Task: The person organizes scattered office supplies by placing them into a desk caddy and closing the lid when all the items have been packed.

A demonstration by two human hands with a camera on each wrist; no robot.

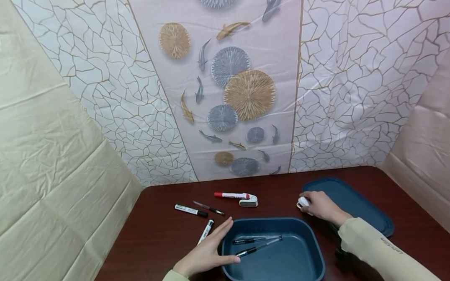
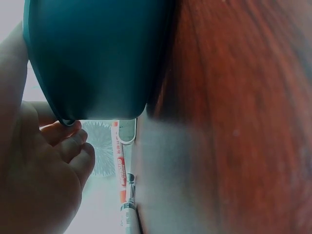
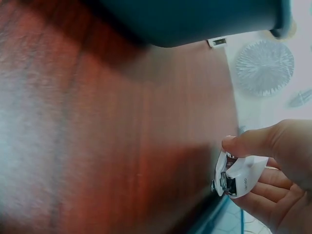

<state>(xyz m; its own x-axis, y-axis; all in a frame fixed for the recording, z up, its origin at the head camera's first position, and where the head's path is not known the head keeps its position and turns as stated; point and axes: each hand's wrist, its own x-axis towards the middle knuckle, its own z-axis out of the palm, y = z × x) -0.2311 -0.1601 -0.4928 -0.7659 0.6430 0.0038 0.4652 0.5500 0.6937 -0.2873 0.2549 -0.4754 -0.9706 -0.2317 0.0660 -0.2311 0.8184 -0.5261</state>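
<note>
The left hand (image 1: 207,253), fingers spread wide, is resting on the tray (image 1: 283,266), lower center of the frame; the right hand (image 1: 321,205) is pinching a white device (image 1: 304,201), lower right.

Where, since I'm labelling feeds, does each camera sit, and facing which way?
Head: on the head, facing forward and down at the blue container; left grip, right grip and sleeves show.
Left wrist: on that wrist, facing along the container's outer side; left grip shows.
Right wrist: on that wrist, facing the small white device in the right grip.
Shared: head and left wrist both show the red-capped marker.
</note>
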